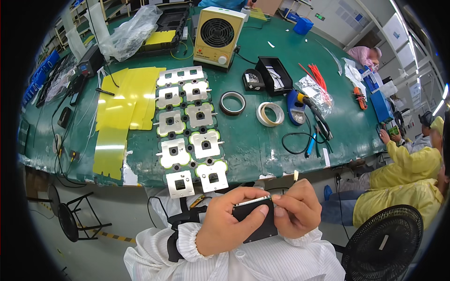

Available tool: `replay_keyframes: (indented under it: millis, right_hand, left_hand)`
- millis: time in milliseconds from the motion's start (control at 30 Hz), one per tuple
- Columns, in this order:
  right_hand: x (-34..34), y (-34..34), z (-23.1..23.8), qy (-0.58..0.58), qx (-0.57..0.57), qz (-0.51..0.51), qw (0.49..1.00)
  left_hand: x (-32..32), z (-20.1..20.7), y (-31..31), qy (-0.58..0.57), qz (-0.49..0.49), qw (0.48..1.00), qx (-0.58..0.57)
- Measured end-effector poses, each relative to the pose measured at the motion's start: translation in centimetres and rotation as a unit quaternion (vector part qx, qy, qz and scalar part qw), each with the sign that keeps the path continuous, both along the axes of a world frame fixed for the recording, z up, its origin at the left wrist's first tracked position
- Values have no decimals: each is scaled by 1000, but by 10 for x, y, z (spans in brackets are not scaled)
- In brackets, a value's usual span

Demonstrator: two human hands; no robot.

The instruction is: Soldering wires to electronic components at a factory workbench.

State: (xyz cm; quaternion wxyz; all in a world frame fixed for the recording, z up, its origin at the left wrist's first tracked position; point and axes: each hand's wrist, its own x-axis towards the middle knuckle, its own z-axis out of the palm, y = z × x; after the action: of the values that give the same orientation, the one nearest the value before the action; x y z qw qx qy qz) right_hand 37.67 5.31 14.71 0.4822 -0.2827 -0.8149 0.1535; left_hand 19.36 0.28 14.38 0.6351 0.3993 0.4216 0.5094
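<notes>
Close to my body, my left hand (225, 219) is closed around a flat black rectangular case (264, 228), its thumb lying across the face. A pale strip (253, 202) runs along the case's upper edge. At the upper right corner of the case, my right hand (300, 208) pinches with thumb and forefinger; whatever lies between those fingertips is too small to name. A small cream-coloured tip (296, 175) sticks up above the right hand's curled fingers. On the green table (253, 159) beyond my hands lies a battery pack (200, 114) with silver plates on black cell holders.
Yellow sheets (112, 145) lie left of the pack. An ionizing fan (218, 37) stands behind it. Tape rolls (270, 114), a black bin (275, 75), a soldering iron (316, 108) in its stand and red tubing (316, 77) are to the right. Co-workers (398, 187) sit at the right.
</notes>
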Motion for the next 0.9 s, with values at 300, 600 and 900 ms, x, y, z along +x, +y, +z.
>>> replay_keyframes:
  millis: [300, 600, 900]
  right_hand:
    - [-6, 3, -1, -23, 70, -32, 997]
    - [-9, 4, -4, -13, 79, -23, 996]
    - [-5, 3, 0, -3, 11, 12, 1000]
  left_hand:
    - [4, 0, 0, 35, 48, 998, 34]
    - [8, -4, -2, 29, 83, 994, 61]
    - [7, -6, -2, 74, 82, 990, 85]
